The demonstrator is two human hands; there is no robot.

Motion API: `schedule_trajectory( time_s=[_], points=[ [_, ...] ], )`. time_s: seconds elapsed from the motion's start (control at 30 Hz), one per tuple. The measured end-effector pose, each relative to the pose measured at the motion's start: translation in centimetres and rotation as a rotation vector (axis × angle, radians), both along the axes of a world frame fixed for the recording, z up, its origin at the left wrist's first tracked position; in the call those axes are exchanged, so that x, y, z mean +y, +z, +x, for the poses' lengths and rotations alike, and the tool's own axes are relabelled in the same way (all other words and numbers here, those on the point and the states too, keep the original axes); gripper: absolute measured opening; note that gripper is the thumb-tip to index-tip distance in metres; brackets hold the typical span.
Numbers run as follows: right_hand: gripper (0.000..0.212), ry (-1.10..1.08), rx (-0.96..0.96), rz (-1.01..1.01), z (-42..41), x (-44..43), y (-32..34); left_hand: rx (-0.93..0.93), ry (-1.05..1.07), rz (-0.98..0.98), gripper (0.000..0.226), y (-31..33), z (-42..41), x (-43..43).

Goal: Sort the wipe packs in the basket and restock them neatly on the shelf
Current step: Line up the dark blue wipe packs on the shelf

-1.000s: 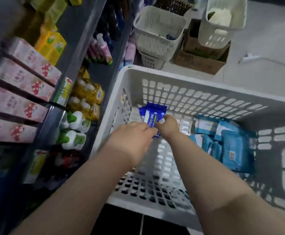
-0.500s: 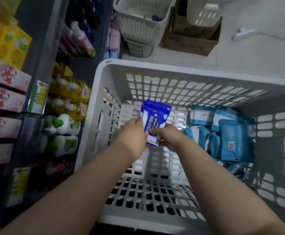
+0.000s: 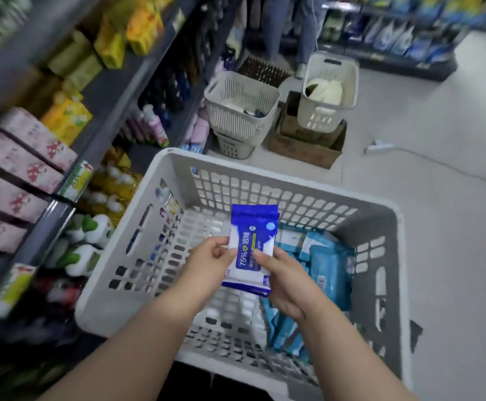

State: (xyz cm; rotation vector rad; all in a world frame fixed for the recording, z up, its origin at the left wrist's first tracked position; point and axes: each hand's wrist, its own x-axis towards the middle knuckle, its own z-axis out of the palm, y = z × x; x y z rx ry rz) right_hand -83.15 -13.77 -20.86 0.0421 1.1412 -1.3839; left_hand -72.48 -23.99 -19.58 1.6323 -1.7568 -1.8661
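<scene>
While both hands grip it above the white basket [image 3: 265, 175], the dark-blue wipe pack [image 3: 252, 244] stands upright: left hand [image 3: 207, 264] pinches its left edge, right hand [image 3: 288, 276] its lower right. Light-blue wipe packs [image 3: 327, 267] lie along the basket's right side.

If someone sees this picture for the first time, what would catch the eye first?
The dark blue wipe pack stands out first, pinched between the left hand and the right hand above the white basket. Next come the light blue packs, piled along the basket's right side.
</scene>
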Motion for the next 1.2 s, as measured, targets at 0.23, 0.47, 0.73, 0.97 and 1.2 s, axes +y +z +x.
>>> schedule_trajectory(
  time_s=[0.23,0.47,0.73,0.97,1.2],
  points=[
    [0.036,0.002,0.034,-0.014,0.3,1.6,2.1,0.058,0.267,-0.118,0.013,2.7,3.1,2.3],
    [0.023,0.101,0.106,-0.057,2.0,-0.5,3.6,0.095,0.515,-0.204,0.016,5.3,8.7,2.4],
    [0.029,0.267,0.026,-0.234,8.1,-4.2,7.8,0.124,0.677,-0.315,0.023,9.1,15.5,1.8],
    [0.02,0.42,0.174,-0.346,18.8,-6.5,11.0,0.119,0.828,-0.465,0.023,11.9,25.9,2.4],
    [0.038,0.428,0.388,-0.42,31.8,-7.4,13.7,0.128,0.894,-0.613,0.026,15.6,39.0,5.7]
  ],
)
